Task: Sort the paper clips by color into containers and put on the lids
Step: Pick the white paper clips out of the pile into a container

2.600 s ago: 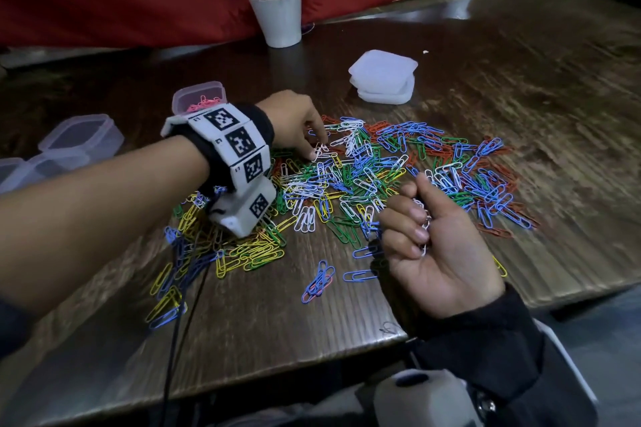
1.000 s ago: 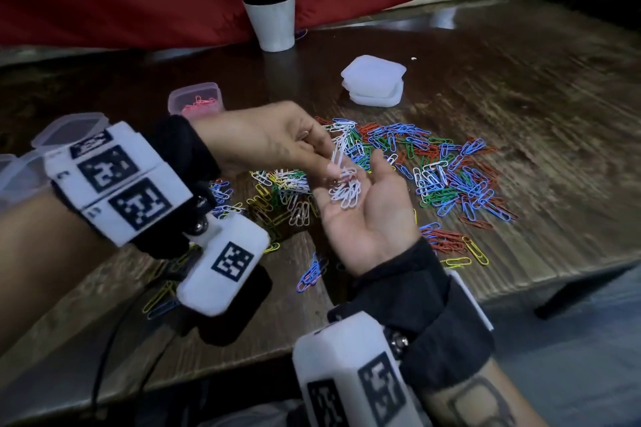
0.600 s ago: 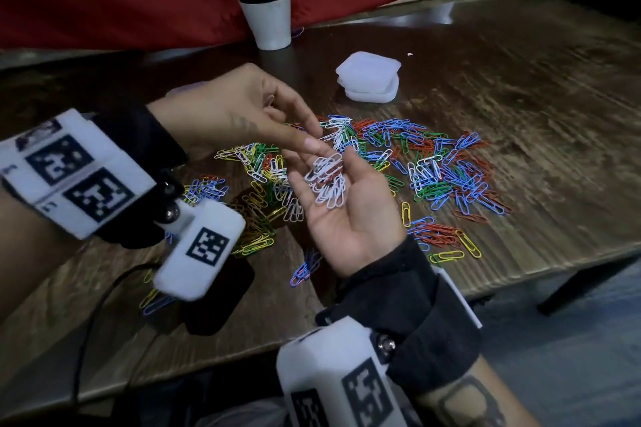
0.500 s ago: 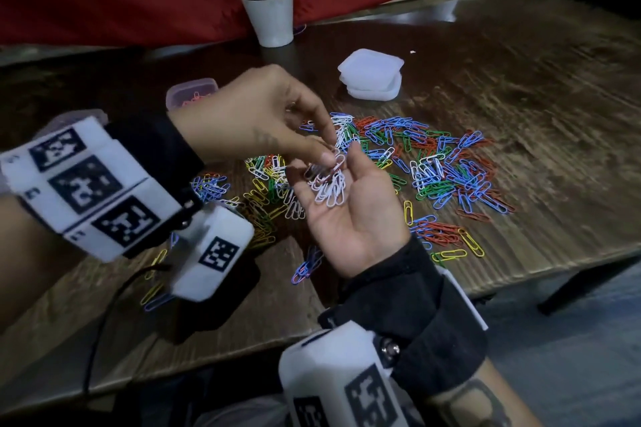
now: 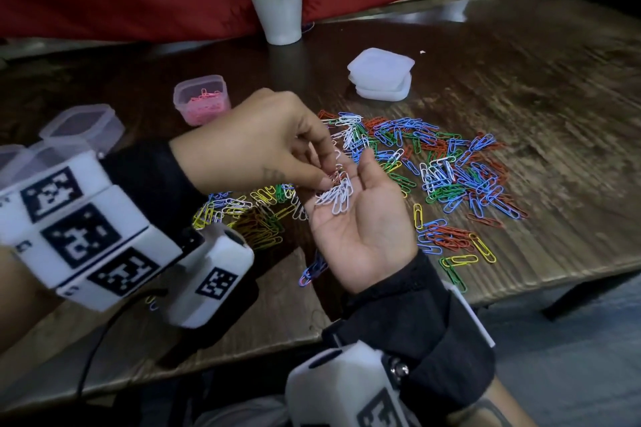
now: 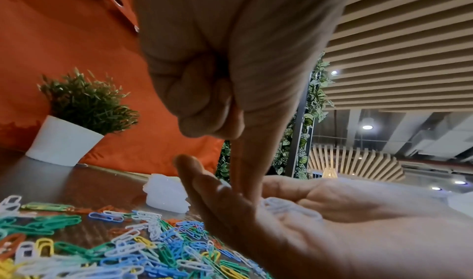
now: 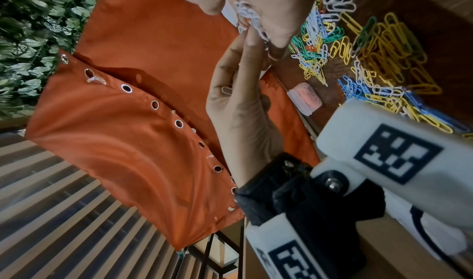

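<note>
Head view: the right hand [image 5: 360, 218] is lying palm-up with relaxed, nearly straight fingers, cradling a bunch of white paper clips [image 5: 334, 192]; the left hand [image 5: 263, 142], at 9 o'clock of that palm, is pinching into the bunch with thumb and fingertips. The mixed paper clip pile [image 5: 447, 177] is spreading at 3 o'clock on the wooden table [image 5: 520, 87]; a pink-clip container [image 5: 202, 99] is standing at 10 o'clock, stacked lids [image 5: 381, 78] at 1 o'clock. Left wrist view: curled fingers [image 6: 204, 105] are meeting the open palm [image 6: 332, 212]. Right wrist view: fingertips [image 7: 252, 38] are touching white clips [image 7: 249, 14].
</note>
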The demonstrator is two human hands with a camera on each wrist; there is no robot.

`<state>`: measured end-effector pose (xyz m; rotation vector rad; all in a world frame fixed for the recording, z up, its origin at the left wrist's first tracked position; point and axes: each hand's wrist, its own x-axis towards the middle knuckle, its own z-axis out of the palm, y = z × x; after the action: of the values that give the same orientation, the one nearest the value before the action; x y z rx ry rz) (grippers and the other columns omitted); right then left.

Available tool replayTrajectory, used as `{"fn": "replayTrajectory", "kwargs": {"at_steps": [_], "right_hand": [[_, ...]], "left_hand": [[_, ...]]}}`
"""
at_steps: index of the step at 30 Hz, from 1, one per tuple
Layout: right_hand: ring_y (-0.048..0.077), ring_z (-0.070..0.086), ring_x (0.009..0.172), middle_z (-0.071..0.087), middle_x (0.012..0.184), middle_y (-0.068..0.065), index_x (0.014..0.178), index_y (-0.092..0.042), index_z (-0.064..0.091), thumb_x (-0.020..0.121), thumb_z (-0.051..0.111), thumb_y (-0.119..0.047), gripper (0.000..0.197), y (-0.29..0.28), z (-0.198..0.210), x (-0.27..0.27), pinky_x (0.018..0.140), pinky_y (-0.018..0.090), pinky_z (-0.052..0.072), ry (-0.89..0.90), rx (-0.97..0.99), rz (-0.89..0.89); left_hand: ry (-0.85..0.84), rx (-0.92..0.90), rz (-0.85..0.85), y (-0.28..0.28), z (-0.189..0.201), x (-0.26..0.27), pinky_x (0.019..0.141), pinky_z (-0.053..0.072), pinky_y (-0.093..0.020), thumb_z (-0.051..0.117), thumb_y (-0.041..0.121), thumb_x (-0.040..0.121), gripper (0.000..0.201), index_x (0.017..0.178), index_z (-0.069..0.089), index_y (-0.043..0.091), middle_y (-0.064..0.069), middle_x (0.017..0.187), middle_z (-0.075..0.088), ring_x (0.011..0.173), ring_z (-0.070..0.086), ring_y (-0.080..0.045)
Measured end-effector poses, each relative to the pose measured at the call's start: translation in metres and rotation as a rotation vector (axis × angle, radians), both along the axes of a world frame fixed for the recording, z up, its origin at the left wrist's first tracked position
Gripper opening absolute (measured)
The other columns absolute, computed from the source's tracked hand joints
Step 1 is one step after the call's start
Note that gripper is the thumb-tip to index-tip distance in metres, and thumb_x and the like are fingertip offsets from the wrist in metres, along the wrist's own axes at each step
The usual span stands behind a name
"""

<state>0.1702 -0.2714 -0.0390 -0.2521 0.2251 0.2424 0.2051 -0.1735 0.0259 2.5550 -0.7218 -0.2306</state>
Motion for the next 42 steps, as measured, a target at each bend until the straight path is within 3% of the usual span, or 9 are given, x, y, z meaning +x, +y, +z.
{"fn": "replayTrajectory", "kwargs": {"at_steps": [4, 8, 14, 18, 22, 26, 29, 35, 42], "right_hand": [[0.013, 0.061, 0.067, 0.065, 0.067, 0.005, 0.086, -0.007, 0.055, 0.1, 0.026, -0.037, 0.044, 0.002, -0.001, 0.0, 0.065, 0.019, 0.05, 0.007, 0.019, -0.031], [0.017, 0.057, 0.078, 0.06, 0.082, 0.009, 0.098, -0.007, 0.053, 0.099, 0.028, -0.038, 0.04, 0.005, -0.002, -0.001, 0.078, 0.024, 0.045, 0.045, -0.012, -0.04], [0.016, 0.057, 0.079, 0.06, 0.088, 0.01, 0.115, -0.005, 0.05, 0.099, 0.026, -0.036, 0.043, 0.011, -0.006, -0.003, 0.066, 0.019, 0.05, 0.046, 0.0, -0.074], [0.022, 0.053, 0.103, 0.056, 0.109, 0.014, 0.13, -0.001, 0.044, 0.099, 0.025, -0.035, 0.049, 0.011, -0.007, -0.002, 0.094, 0.026, 0.041, 0.036, -0.01, -0.106], [0.025, 0.052, 0.106, 0.054, 0.112, 0.017, 0.131, -0.001, 0.044, 0.1, 0.027, -0.034, 0.048, 0.013, -0.008, -0.002, 0.104, 0.036, 0.037, 0.042, 0.013, -0.113], [0.019, 0.059, 0.087, 0.062, 0.092, 0.011, 0.103, -0.006, 0.053, 0.1, 0.028, -0.032, 0.036, 0.011, -0.01, 0.0, 0.088, 0.027, 0.045, 0.037, 0.01, -0.112], [0.014, 0.053, 0.077, 0.058, 0.087, 0.008, 0.099, -0.006, 0.053, 0.099, 0.029, -0.032, 0.035, 0.011, -0.01, 0.0, 0.074, 0.022, 0.041, 0.053, -0.01, -0.116], [0.013, 0.057, 0.067, 0.063, 0.071, 0.005, 0.092, -0.006, 0.055, 0.099, 0.031, -0.032, 0.037, 0.009, -0.012, 0.0, 0.075, 0.024, 0.042, 0.068, 0.003, -0.087], [0.016, 0.055, 0.087, 0.061, 0.098, 0.009, 0.106, -0.01, 0.053, 0.099, 0.03, -0.031, 0.032, 0.016, -0.011, -0.002, 0.077, 0.021, 0.041, 0.038, -0.043, -0.051]], "left_hand": [[-0.056, 0.052, -0.035, -0.001, -0.001, -0.006, 0.048, 0.032, -0.003, 0.075, 0.015, 0.073, 0.007, 0.07, 0.069, 0.015, -0.002, 0.05, 0.062, 0.043, 0.048, -0.001], [-0.03, 0.081, -0.005, 0.0, -0.002, -0.008, 0.052, 0.036, -0.005, 0.076, 0.021, 0.073, 0.007, 0.071, 0.069, 0.021, 0.005, 0.052, 0.064, 0.051, 0.056, 0.001], [-0.084, 0.124, 0.066, -0.002, -0.007, -0.012, 0.045, 0.029, -0.004, 0.075, 0.016, 0.074, 0.009, 0.069, 0.068, 0.015, 0.019, 0.034, 0.044, 0.037, 0.042, 0.007], [-0.186, 0.141, 0.102, -0.001, -0.012, -0.017, 0.046, 0.029, -0.007, 0.069, 0.019, 0.076, 0.01, 0.066, 0.066, 0.018, 0.012, 0.037, 0.046, 0.042, 0.043, 0.005], [-0.198, 0.128, 0.146, -0.003, -0.017, -0.021, 0.046, 0.03, -0.011, 0.064, 0.018, 0.073, 0.01, 0.064, 0.063, 0.015, 0.004, 0.038, 0.041, 0.044, 0.044, 0.003], [0.065, -0.109, 0.236, 0.001, -0.021, -0.014, 0.046, 0.028, -0.015, 0.069, 0.011, 0.074, 0.01, 0.066, 0.062, 0.011, 0.008, 0.034, 0.04, 0.035, 0.034, -0.004], [0.294, -0.362, 0.275, 0.001, -0.019, -0.015, 0.04, 0.026, -0.012, 0.065, -0.003, 0.079, 0.011, 0.072, 0.057, 0.0, 0.01, 0.037, 0.047, 0.034, 0.033, -0.001], [0.572, -0.473, 0.32, 0.012, -0.015, -0.008, 0.038, 0.007, -0.011, 0.058, 0.011, 0.086, 0.017, 0.07, 0.057, 0.015, 0.014, 0.042, 0.027, 0.036, 0.016, 0.001], [0.292, -0.38, 0.219, 0.011, -0.019, -0.02, 0.04, 0.025, -0.008, 0.068, 0.012, 0.081, 0.012, 0.078, 0.063, 0.002, 0.011, 0.04, 0.04, 0.037, 0.028, -0.001]]}}
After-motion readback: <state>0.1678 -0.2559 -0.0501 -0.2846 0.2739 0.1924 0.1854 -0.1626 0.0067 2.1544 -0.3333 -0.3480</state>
